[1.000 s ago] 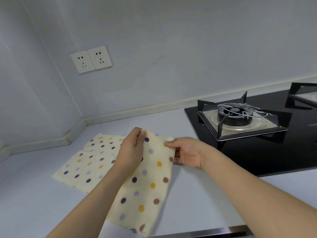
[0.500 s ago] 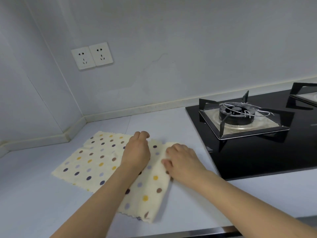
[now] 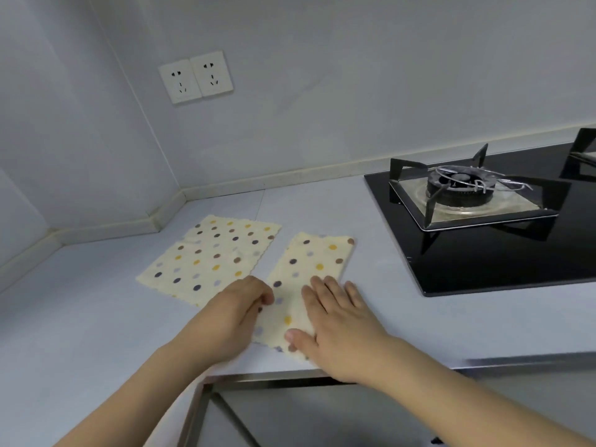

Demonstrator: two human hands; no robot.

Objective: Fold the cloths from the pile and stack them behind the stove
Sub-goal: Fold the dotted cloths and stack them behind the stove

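Folded cloth [image 3: 314,262] runs lengthwise away toward the wall, right hand [image 3: 335,330] fingers flat, left hand [image 3: 232,321] fingers curled.

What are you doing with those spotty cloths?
A person is folding polka-dot cloths on a kitchen counter. The right hand presses flat on the folded cloth, while the left hand rests curled at its left edge. Another cloth lies flat beside it. Nothing visible is stacked behind the gas stove yet.

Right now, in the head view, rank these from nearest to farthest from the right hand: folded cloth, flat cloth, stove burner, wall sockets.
1. Folded cloth, under the right hand.
2. Flat cloth, to its left.
3. Stove burner, ahead on the right.
4. Wall sockets, up on the far wall.
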